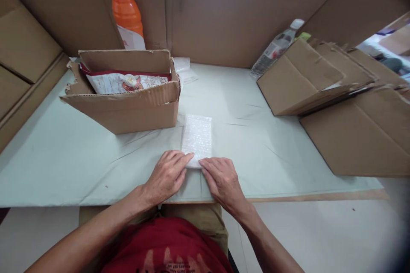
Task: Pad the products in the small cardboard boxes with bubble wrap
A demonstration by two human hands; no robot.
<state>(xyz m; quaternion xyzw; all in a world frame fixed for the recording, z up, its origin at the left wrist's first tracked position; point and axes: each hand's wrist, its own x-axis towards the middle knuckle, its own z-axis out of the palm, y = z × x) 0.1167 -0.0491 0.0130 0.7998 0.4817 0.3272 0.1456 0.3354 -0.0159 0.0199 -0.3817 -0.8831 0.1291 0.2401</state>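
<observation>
A flat rectangle of bubble wrap (197, 134) lies on the cloth-covered table in front of me, its long side pointing away. My left hand (167, 174) is closed on its near left corner, the forefinger stretched over the top surface. At the near right corner, my right hand (224, 178) grips the same edge, fingertips above and thumb lower down. Whether the bubble wrap is a pouch or a folded sheet, and whether anything is inside, I cannot tell.
An open cardboard box (145, 113) holding a printed packet (128, 82) stands to the left. Behind it is an orange bottle (126, 10). Clear plastic (182, 65) lies near the back cardboard wall. Tilted cardboard boxes (358, 136) and a clear bottle (275, 51) occupy the right side.
</observation>
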